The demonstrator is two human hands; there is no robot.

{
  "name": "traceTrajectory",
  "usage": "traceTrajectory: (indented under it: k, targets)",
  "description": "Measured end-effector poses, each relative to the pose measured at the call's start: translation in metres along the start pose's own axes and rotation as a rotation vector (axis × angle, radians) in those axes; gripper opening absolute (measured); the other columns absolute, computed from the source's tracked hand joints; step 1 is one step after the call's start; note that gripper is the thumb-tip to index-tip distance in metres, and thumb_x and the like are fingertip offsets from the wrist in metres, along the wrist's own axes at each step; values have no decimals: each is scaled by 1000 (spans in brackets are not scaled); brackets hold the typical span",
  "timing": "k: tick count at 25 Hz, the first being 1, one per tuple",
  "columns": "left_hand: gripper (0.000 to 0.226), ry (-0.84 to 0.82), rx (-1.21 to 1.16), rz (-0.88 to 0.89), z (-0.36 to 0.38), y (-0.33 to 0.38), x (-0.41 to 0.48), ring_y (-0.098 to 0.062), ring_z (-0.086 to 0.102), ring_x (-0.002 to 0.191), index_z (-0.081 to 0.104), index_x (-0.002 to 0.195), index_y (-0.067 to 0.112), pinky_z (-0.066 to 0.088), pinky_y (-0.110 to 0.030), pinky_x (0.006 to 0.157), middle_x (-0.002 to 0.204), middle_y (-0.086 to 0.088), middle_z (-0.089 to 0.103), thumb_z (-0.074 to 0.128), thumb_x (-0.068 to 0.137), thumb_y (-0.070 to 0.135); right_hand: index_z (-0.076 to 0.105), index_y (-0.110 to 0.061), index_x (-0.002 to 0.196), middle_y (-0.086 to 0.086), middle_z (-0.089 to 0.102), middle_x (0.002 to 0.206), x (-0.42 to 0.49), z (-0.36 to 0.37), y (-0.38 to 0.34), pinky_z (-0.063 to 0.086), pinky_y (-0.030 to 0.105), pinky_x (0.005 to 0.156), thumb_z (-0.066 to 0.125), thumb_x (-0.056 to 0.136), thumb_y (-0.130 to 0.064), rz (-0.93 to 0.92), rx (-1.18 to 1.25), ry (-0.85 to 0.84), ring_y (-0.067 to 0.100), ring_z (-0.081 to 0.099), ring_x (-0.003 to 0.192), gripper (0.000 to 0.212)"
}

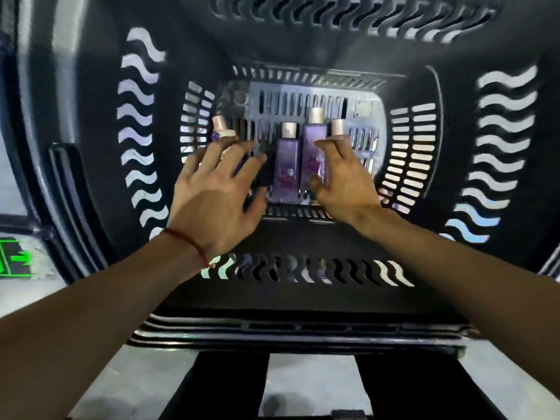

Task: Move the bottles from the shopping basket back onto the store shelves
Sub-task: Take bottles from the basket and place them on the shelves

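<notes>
Bottles point(286, 165) lie on basket point(91, 116) btm. L hand point(212, 195) spread open over leftmost one; R hand point(342, 183) curves over rightmost, grip unclear.

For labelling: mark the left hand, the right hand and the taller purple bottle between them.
left hand point(212, 192): head view, back of the hand.
right hand point(344, 184): head view, back of the hand.
taller purple bottle point(315, 140): head view, body below the cap.
</notes>
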State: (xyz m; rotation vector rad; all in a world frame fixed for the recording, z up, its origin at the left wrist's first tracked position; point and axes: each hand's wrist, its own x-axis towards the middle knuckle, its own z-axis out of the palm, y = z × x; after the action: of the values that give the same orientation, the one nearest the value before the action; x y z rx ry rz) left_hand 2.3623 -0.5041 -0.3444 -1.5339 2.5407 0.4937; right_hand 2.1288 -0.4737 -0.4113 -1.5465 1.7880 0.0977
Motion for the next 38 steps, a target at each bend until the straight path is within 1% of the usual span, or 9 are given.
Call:
traceTrajectory:
  k: [6, 14, 18, 20, 22, 26, 31, 34, 38]
  targets:
    - [42, -23, -23, -22, 17, -3, -3, -25, 50, 133, 63, 132, 19, 42, -45, 103, 137, 1, 61, 52, 96, 37, 37, -7, 152, 21, 47, 143, 37, 45, 3, 50, 45, 101, 67, 96, -21, 268, 167, 20, 40, 53, 124, 66]
    - [41, -16, 10, -31, 24, -7, 2, -24, 53, 126, 63, 131, 19, 46, -44, 97, 134, 2, 62, 52, 96, 38, 7, -6, 164, 22, 47, 152, 48, 57, -7, 48, 48, 111, 67, 100, -31, 384, 18, -11, 40, 33, 149, 92]
    - [42, -31, 4, -44, 26, -4, 0, -24, 52, 127, 62, 132, 19, 46, -43, 97, 134, 2, 61, 52, 96, 38, 26, -2, 157, 25, 53, 139, 53, 54, 2, 43, 43, 114, 71, 96, -28, 315, -139, -119, 39, 49, 132, 80]
    - [43, -51, 13, -44, 26, -1, -1, -24, 52, 127, 62, 131, 19, 46, -43, 97, 134, 3, 61, 49, 96, 39, 44, -7, 144, 19, 58, 127, 50, 52, 10, 51, 39, 97, 74, 92, -32, 304, -137, -198, 32, 56, 112, 64]
    - [43, -72, 16, -48, 23, -1, -1, -24, 52, 126, 62, 131, 19, 46, -43, 97, 134, 2, 61, 47, 96, 40, 54, -10, 133, 14, 61, 120, 40, 44, 14, 51, 33, 84, 82, 84, -39, 337, 13, -224, 27, 58, 101, 64]
    - [42, -110, 22, -109, 16, 1, -2, -25, 52, 125, 63, 128, 18, 47, -43, 96, 130, 1, 62, 48, 96, 41, 47, -11, 133, 4, 68, 110, 8, 15, 4, 54, 30, 85, 88, 80, -29, 370, 446, -117, 23, 67, 97, 69]
    - [39, -125, -341, -509, 24, 7, 6, -21, 49, 122, 57, 133, 20, 49, -44, 92, 130, -1, 57, 57, 97, 34, 42, -18, 135, -3, 67, 115, -22, -12, -21, 59, 42, 96, 71, 94, -12, 399, 896, -28, 17, 69, 104, 51]
    - [42, -129, -655, -798, 56, 6, 13, -17, 57, 113, 55, 133, 23, 47, -34, 92, 124, 4, 59, 65, 94, 30, 41, -20, 138, -4, 66, 115, -20, -11, -24, 59, 33, 89, 69, 94, -7, 362, 922, -35, 9, 71, 96, 54]
    - [69, -59, -763, -992, 112, -1, 20, -26, 64, 113, 55, 133, 21, 52, -43, 101, 123, -4, 66, 70, 72, 50, 40, -15, 137, 1, 65, 120, -4, 8, -23, 56, 46, 102, 72, 92, -9, 358, 864, -61, 18, 69, 107, 56]
